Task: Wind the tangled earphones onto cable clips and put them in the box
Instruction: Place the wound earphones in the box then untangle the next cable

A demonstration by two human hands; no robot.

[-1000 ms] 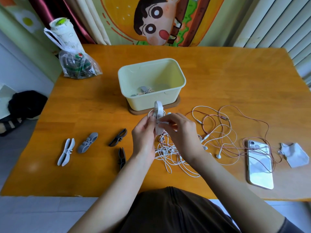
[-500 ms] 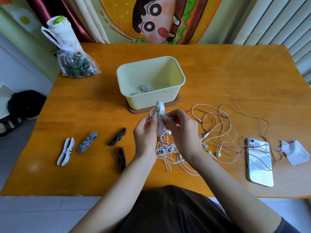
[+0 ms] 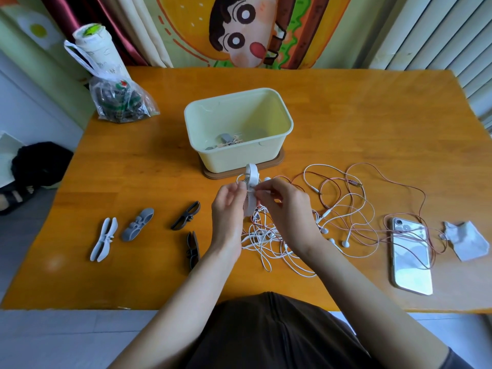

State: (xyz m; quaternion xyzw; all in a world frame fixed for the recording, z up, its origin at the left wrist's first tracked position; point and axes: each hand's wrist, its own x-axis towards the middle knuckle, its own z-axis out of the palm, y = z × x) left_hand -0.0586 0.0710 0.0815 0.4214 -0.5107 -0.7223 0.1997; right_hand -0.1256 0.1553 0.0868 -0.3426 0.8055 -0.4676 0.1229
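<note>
My left hand point(image 3: 229, 209) holds a white cable clip point(image 3: 251, 179) upright in front of the pale yellow box point(image 3: 271, 155). Just right of it, my right hand point(image 3: 285, 206) pinches a white earphone cable against the clip's middle. A loop of that cable shows at the clip's left side. The tangled white earphones point(image 3: 269, 241) lie below my hands, and pink earphones point(image 3: 354, 193) spread to the right. One wound clip point(image 3: 226, 141) lies inside the box.
Spare clips lie at the left: a white clip point(image 3: 103, 239), a grey clip point(image 3: 138, 224) and two dark clips point(image 3: 185, 215) point(image 3: 193, 250). A phone point(image 3: 411, 258) and crumpled tissue point(image 3: 467, 243) sit at the right. A plastic bag point(image 3: 119, 102) stands at the far left corner.
My hands stay in front of the box, with the right fingers shifting a little as they work the cable on the clip. The camera view has tilted slightly.
</note>
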